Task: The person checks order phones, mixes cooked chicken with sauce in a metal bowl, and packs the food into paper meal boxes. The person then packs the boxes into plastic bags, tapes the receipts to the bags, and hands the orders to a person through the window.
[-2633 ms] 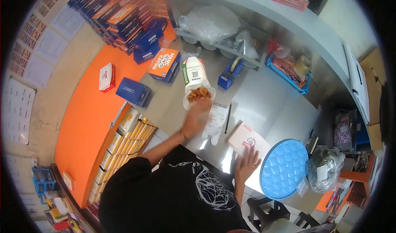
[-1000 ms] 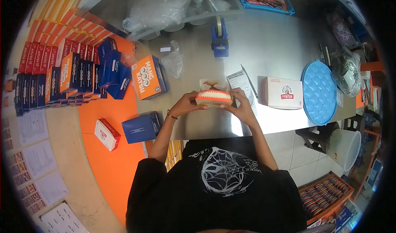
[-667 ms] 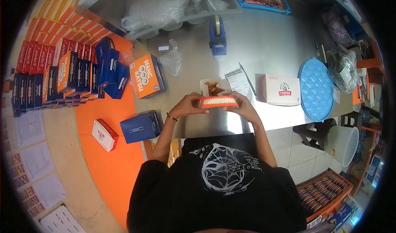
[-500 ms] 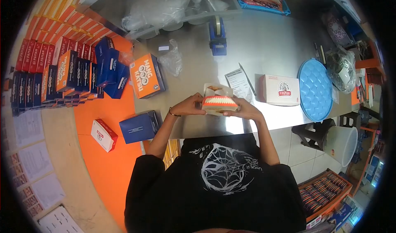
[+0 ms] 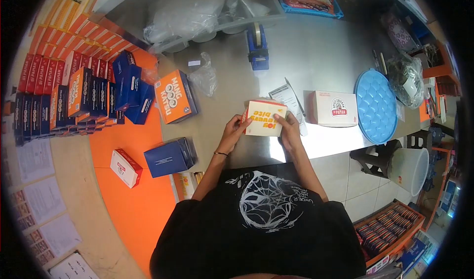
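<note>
Between my hands, above the front of the metal table, is a small cream box with yellow and red lettering on its upper face. My left hand grips the box's left side, thumb on its edge. On the right side, my right hand holds it with the thumb pressed on the top face. The box looks closed; its contents are hidden. Just behind it to the right lie a printed receipt and a dark pen. Further right sits a white "Si Paman" box.
A round blue cushioned lid lies at the right. A blue tape dispenser stands behind my hands. To the left are an orange box, a dark blue box, a red-and-white box and stacked boxes.
Earlier my left hand was at the food in the open box and my right hand on the white box. Both hands then held the small box, and its open lid has come down over the food.
</note>
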Demonstrator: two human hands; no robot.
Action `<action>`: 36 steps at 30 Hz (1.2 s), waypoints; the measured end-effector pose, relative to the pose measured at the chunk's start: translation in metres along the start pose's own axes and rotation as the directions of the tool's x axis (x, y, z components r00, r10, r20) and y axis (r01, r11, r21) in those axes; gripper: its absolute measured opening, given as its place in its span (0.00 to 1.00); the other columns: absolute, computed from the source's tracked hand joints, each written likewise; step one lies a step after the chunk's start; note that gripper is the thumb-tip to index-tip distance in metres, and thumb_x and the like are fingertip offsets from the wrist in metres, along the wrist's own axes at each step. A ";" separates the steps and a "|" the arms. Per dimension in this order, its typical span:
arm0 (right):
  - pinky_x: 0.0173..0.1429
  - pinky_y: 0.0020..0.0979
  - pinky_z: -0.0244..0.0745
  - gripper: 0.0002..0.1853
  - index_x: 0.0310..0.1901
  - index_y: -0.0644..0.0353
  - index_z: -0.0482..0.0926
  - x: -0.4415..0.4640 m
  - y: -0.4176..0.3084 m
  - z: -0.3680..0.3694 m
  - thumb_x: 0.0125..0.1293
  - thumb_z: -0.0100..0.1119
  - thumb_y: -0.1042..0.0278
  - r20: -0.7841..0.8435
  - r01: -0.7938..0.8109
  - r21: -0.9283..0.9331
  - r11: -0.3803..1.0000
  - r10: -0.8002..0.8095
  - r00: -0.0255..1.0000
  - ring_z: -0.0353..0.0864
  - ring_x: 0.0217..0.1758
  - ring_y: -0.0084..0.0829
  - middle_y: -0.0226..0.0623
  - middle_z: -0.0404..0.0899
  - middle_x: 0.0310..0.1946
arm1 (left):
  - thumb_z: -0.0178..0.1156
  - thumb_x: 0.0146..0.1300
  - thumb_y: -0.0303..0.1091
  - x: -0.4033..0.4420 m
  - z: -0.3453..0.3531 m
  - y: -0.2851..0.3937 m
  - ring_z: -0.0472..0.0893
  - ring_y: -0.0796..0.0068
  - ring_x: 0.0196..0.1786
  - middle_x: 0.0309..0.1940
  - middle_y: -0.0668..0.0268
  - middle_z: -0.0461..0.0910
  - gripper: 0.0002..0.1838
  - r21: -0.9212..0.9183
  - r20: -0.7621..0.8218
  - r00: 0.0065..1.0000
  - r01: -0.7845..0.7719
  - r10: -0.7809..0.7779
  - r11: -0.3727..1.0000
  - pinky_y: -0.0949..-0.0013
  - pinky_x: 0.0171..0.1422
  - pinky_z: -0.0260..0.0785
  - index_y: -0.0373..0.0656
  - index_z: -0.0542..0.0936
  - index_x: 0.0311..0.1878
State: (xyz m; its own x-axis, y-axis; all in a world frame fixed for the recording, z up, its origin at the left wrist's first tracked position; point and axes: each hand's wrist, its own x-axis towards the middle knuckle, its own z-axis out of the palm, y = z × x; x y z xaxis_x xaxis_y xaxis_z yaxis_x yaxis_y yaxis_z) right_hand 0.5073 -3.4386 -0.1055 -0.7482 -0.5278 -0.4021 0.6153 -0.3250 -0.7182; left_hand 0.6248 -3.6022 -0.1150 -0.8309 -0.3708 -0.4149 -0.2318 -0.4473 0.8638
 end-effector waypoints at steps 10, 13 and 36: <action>0.42 0.26 0.68 0.21 0.37 0.64 0.73 -0.014 -0.027 -0.001 0.54 0.70 0.55 0.070 0.032 -0.714 0.699 0.025 0.997 0.66 0.44 0.25 0.36 0.66 0.39 | 0.69 0.56 0.38 0.020 -0.022 0.003 0.74 0.83 0.34 0.29 0.71 0.73 0.18 0.253 0.204 0.977 -0.109 0.057 0.961 0.79 0.36 0.68 0.41 0.70 0.38; 0.44 0.26 0.68 0.21 0.37 0.65 0.72 -0.028 -0.020 -0.004 0.52 0.72 0.61 0.185 0.313 -0.773 0.552 -0.275 0.943 0.67 0.43 0.27 0.36 0.65 0.42 | 0.70 0.54 0.33 0.005 -0.011 0.001 0.76 0.81 0.36 0.33 0.68 0.76 0.18 0.217 0.082 0.986 -0.157 0.143 0.964 0.77 0.41 0.71 0.41 0.68 0.36; 0.55 0.28 0.71 0.28 0.54 0.61 0.72 0.027 -0.027 -0.007 0.51 0.71 0.68 0.272 -0.028 -0.639 0.769 0.260 0.926 0.75 0.50 0.28 0.36 0.68 0.52 | 0.69 0.54 0.34 0.042 -0.026 0.043 0.77 0.78 0.46 0.43 0.65 0.78 0.23 0.506 0.309 0.951 -0.162 -0.003 0.847 0.74 0.50 0.72 0.37 0.72 0.51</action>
State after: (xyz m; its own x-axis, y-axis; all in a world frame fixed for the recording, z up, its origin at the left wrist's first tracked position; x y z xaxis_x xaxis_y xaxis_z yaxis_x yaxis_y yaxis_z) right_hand 0.4687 -3.4381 -0.1008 -0.4657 -0.7872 -0.4044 0.3351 0.2661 -0.9038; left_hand 0.5928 -3.6581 -0.1024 -0.9458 -0.0999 -0.3091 -0.3182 0.0929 0.9435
